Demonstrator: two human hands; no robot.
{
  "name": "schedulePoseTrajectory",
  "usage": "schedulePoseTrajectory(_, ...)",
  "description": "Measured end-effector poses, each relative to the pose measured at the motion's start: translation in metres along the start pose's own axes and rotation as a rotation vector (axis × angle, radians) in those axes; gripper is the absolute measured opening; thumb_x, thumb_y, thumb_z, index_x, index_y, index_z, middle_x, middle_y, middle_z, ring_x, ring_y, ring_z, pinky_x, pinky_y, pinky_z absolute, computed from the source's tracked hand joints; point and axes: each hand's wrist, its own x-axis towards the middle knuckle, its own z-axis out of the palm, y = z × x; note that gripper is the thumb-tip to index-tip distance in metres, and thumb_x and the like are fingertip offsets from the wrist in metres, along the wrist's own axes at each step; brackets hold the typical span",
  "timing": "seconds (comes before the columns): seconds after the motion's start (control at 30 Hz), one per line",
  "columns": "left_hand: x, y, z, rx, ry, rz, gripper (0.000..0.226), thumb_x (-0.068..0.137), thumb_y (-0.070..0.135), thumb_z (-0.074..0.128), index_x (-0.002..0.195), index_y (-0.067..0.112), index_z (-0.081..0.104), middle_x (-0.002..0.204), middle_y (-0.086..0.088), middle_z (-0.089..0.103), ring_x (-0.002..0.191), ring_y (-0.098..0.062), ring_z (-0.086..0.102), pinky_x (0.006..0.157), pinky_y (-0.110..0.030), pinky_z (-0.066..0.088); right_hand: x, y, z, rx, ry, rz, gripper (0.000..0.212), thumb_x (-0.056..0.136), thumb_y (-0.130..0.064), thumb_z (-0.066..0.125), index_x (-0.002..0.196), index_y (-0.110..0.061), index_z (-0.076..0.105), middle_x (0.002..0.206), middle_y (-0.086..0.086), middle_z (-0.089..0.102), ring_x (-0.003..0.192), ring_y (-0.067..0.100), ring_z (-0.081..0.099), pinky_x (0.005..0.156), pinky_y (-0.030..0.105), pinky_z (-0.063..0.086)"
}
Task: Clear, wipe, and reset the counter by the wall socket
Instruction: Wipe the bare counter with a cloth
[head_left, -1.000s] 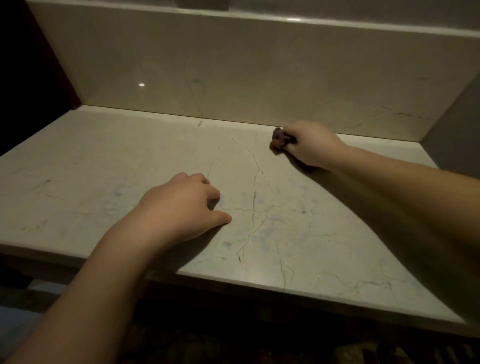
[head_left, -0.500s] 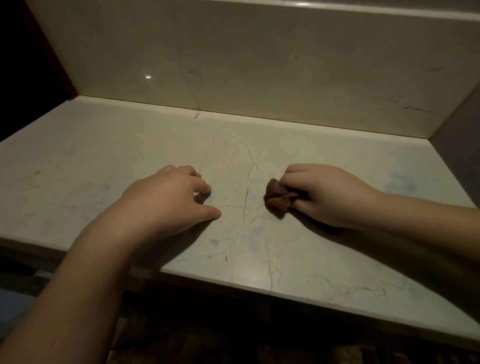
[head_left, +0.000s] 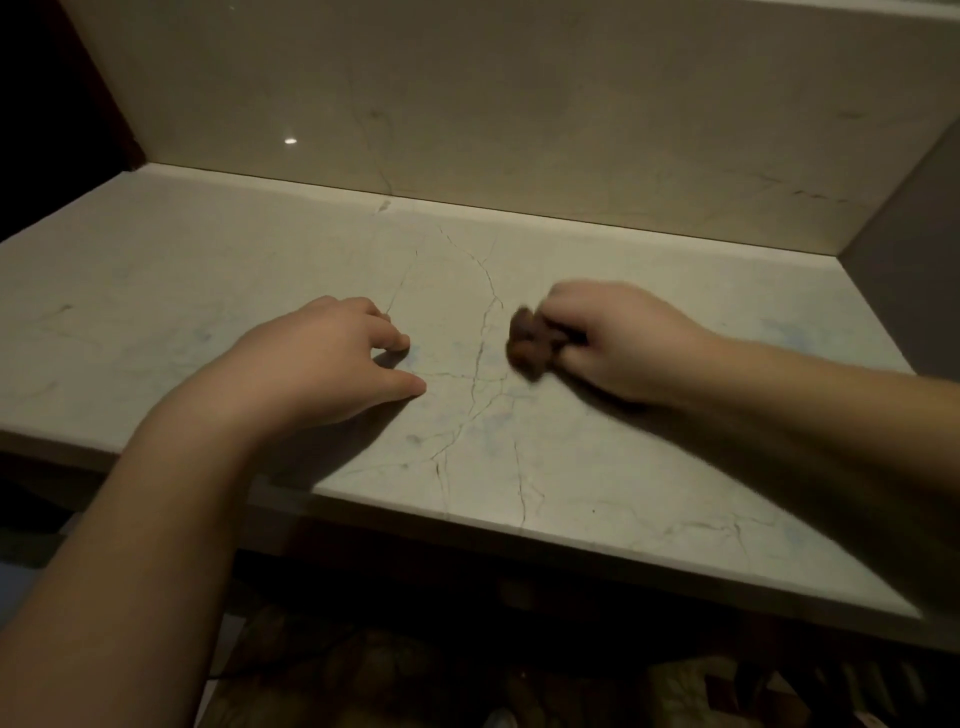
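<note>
Centrally on the counter, right hand grips a cloth; left hand rests loosely curled.

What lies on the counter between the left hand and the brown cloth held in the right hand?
Nothing but bare marble: the head view shows only dark veins crossing the counter between the left hand and the brown cloth gripped by the right hand.

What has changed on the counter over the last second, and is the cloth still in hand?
The right hand, gripping the bunched brown cloth, has swept from the back edge by the backsplash toward the front middle of the counter; since half a second ago it has barely shifted. Nothing was picked up or let go. The left hand stayed resting on the counter, holding nothing.
</note>
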Motion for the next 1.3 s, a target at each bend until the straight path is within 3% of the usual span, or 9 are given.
schedulePoseTrajectory(0.17,0.001,-0.001,-0.001,0.028,-0.012,0.023,0.057,0.085,0.060,0.056,0.135,0.032,0.054,0.136,0.009,0.047,0.123,-0.015,0.043,0.097,-0.043,0.045,-0.064,-0.043,-0.009,-0.005,-0.081,-0.152,0.015,0.079,-0.032,0.046,0.084,-0.022,0.056,0.085,-0.005,0.056,0.074,0.016,0.053,0.055,0.029,0.042)
schedulePoseTrajectory(0.3,0.000,0.001,-0.002,0.030,-0.011,0.037,0.055,0.085,0.058,0.058,0.132,0.029,0.057,0.133,0.006,0.050,0.116,-0.017,0.048,0.094,-0.041,0.047,-0.021,-0.024,-0.005,-0.077,-0.020,0.030,0.006,0.086,-0.019,0.055,0.090,-0.015,0.058,0.093,0.003,0.057,0.088,0.027,0.055,0.065,0.031,0.034)
schedulePoseTrajectory(0.47,-0.002,0.002,-0.005,0.028,-0.019,0.040,0.054,0.086,0.056,0.059,0.131,0.027,0.058,0.132,0.004,0.051,0.110,-0.018,0.050,0.089,-0.036,0.046,0.023,-0.008,-0.003,-0.090,-0.006,0.226,0.018,0.092,-0.026,0.052,0.097,-0.010,0.059,0.094,0.003,0.055,0.093,0.026,0.052,0.067,0.030,0.029)
schedulePoseTrajectory(0.63,-0.007,0.003,-0.007,0.012,-0.022,0.056,0.051,0.088,0.054,0.059,0.128,0.023,0.061,0.129,0.000,0.057,0.108,-0.021,0.053,0.089,-0.035,0.048,-0.024,-0.044,-0.009,0.025,-0.084,0.182,0.012,0.090,-0.023,0.058,0.095,-0.012,0.060,0.094,0.000,0.055,0.084,0.017,0.049,0.070,0.031,0.036)
schedulePoseTrajectory(0.83,-0.011,0.004,-0.008,-0.008,-0.040,0.061,0.047,0.089,0.052,0.058,0.121,0.019,0.066,0.120,-0.004,0.062,0.105,-0.024,0.057,0.092,-0.040,0.050,-0.090,-0.078,-0.015,0.076,-0.156,0.071,0.002,0.083,-0.021,0.055,0.081,-0.021,0.054,0.083,-0.011,0.043,0.073,0.007,0.043,0.062,0.023,0.030)
schedulePoseTrajectory(0.97,-0.015,0.005,-0.008,-0.034,-0.030,0.064,0.046,0.089,0.050,0.059,0.119,0.017,0.067,0.121,-0.005,0.062,0.107,-0.025,0.056,0.090,-0.038,0.046,-0.060,-0.072,-0.011,0.009,-0.135,0.173,0.004,0.089,-0.018,0.058,0.088,-0.019,0.054,0.090,-0.005,0.047,0.081,0.015,0.047,0.067,0.030,0.034)
schedulePoseTrajectory(1.1,-0.019,0.006,-0.007,-0.058,-0.017,0.057,0.050,0.090,0.049,0.058,0.130,0.018,0.060,0.129,-0.005,0.059,0.114,-0.026,0.053,0.088,-0.035,0.042,-0.023,-0.070,-0.001,-0.001,-0.031,0.283,0.006,0.093,-0.024,0.054,0.088,-0.023,0.051,0.088,-0.006,0.046,0.081,0.016,0.046,0.059,0.022,0.030)
schedulePoseTrajectory(1.17,-0.020,0.006,-0.006,-0.072,-0.018,0.055,0.052,0.091,0.049,0.058,0.133,0.018,0.058,0.132,-0.005,0.058,0.117,-0.026,0.052,0.090,-0.034,0.040,-0.021,-0.075,0.002,0.001,-0.012,0.309,0.007,0.093,-0.026,0.054,0.087,-0.023,0.051,0.086,-0.007,0.045,0.081,0.018,0.048,0.060,0.026,0.030)
schedulePoseTrajectory(1.3,-0.021,0.006,-0.005,-0.088,-0.013,0.060,0.047,0.092,0.047,0.057,0.128,0.017,0.062,0.125,-0.006,0.062,0.107,-0.024,0.055,0.088,-0.035,0.041,-0.049,-0.094,-0.001,0.027,-0.022,0.314,0.012,0.093,-0.025,0.055,0.083,-0.025,0.048,0.084,-0.009,0.043,0.078,0.016,0.046,0.065,0.028,0.029)
